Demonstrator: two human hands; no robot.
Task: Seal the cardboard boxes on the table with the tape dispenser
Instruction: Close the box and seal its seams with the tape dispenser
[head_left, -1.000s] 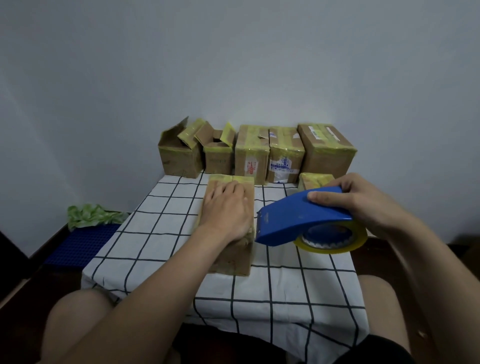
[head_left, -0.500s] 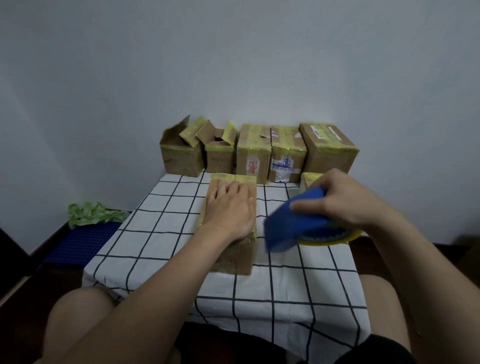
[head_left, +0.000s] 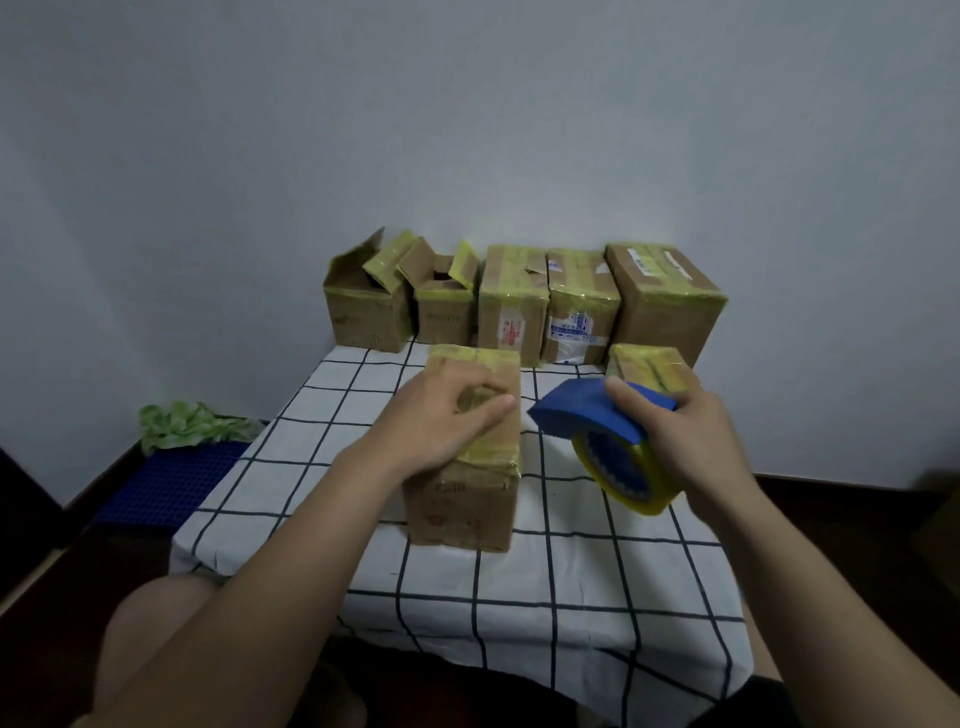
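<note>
Your left hand (head_left: 441, 421) rests on the centre box (head_left: 467, 499), fingers curled, grip unclear. Your right hand (head_left: 696, 441) grips the tape dispenser (head_left: 582, 410).

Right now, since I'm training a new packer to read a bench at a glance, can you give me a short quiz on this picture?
1. True or false: the left hand holds the tape dispenser.
2. How many boxes in the back row have their flaps open? A) one B) two C) four
3. Fill in: the roll of tape in the dispenser is ___ in colour.

Key
1. False: the right hand holds it.
2. B: the two leftmost.
3. Yellow.
</note>
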